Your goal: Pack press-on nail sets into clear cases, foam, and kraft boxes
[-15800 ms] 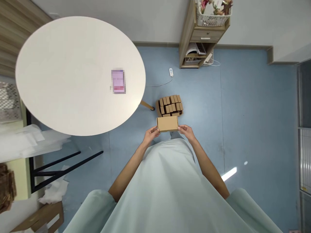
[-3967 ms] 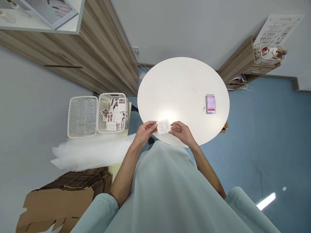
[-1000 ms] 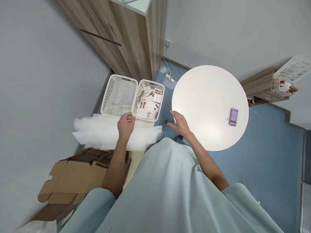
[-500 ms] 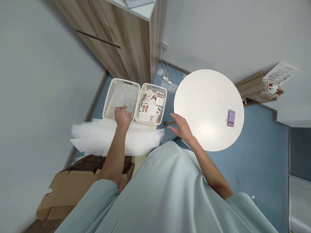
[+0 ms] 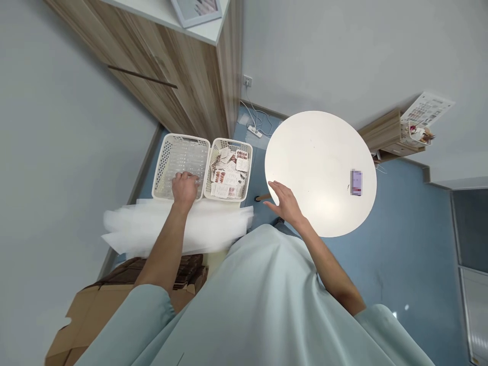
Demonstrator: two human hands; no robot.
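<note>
My left hand (image 5: pixel 185 189) reaches over the near rim of a white perforated basket (image 5: pixel 155 175), which holds rows of clear plastic pieces (image 5: pixel 185 155). Its fingers bend down among these pieces. The fingertips are partly hidden, so I cannot see whether they grip one. Over the near left edge of a round white table (image 5: pixel 318 147), my right hand (image 5: pixel 285 202) hovers with its thumb apart from the stretched fingers and holds nothing. A second white basket (image 5: pixel 247 178), with printed cards (image 5: pixel 231 178) in it, stands beside the first.
White translucent sheets (image 5: pixel 145 223) lie in front of the baskets. Flattened brown cardboard boxes (image 5: pixel 102 300) are below left. A wooden cabinet (image 5: pixel 183 91) rises behind. A blurred purple item (image 5: pixel 357 183) lies on the table. A power strip (image 5: pixel 254 131) with cables is on the blue floor.
The view has shifted, so the baskets and cabinet appear further left and lower. My left hand stays at the basket, its fingers drawn a little closer together. My right hand keeps its pose.
</note>
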